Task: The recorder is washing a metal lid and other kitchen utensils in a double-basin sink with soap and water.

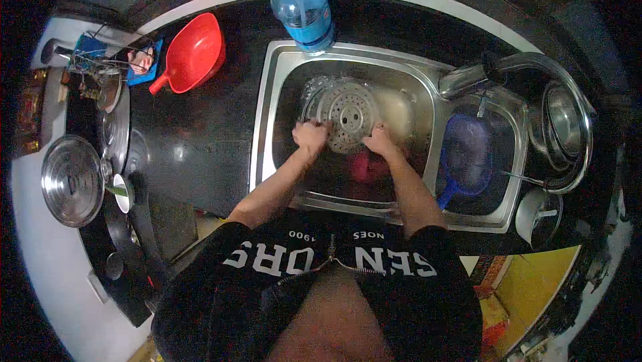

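Note:
A round metal steamer plate with many holes (349,98) is held over the large sink basin (429,156). At its left edge my left hand (311,134) grips the rim, slightly blurred. My right hand (379,139) has hold of the rim on the opposite side. Behind the plate's left part, something shiny and metallic shows, mostly covered. To the right of the plate lies a pale, rounded item (396,111), too blurred to name. Lower in the basin is a dark pink object (365,165), partly in shadow.
A blue-tinted plastic bottle (303,15) stands at the sink's back rim. The smaller basin holds a blue plastic scoop (466,153). A red scoop (195,56) lies on the dark counter. Pot lids (72,181) and a white bowl (124,194) are left; metal pans (564,116) are right.

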A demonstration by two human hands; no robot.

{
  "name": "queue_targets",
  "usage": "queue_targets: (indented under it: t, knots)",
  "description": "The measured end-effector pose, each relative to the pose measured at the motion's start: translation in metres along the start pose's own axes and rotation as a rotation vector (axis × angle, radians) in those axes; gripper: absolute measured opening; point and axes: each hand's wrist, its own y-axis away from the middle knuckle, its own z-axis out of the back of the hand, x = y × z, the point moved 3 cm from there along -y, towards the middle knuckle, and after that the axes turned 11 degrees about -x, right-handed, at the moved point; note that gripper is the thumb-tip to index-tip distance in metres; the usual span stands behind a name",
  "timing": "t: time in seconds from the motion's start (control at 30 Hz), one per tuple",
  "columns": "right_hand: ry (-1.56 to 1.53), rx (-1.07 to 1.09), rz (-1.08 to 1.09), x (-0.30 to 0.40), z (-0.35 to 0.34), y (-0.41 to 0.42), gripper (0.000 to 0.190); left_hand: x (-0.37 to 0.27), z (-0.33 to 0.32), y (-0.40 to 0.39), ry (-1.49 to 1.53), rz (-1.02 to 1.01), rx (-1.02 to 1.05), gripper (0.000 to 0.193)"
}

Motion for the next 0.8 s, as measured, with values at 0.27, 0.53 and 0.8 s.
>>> queue_targets:
  t: [0.27, 0.53, 0.8]
  knots:
    - [0.003, -0.005, -0.293, -0.002, 0.067, 0.03, 0.035, -0.072, 0.078, 0.012, 0.981, 0.003, -0.075, 0.036]
    - [-0.872, -0.645, 0.078, 0.077, 0.161, 0.062, 0.034, -0.067, 0.09, 0.033, 0.39, 0.068, 0.025, 0.03]
    - [-0.407, -0.69, 0.49, 0.142, 0.123, 0.069, 0.017, -0.048, 0.064, 0.056, 0.618, -0.369, -0.114, 0.018]
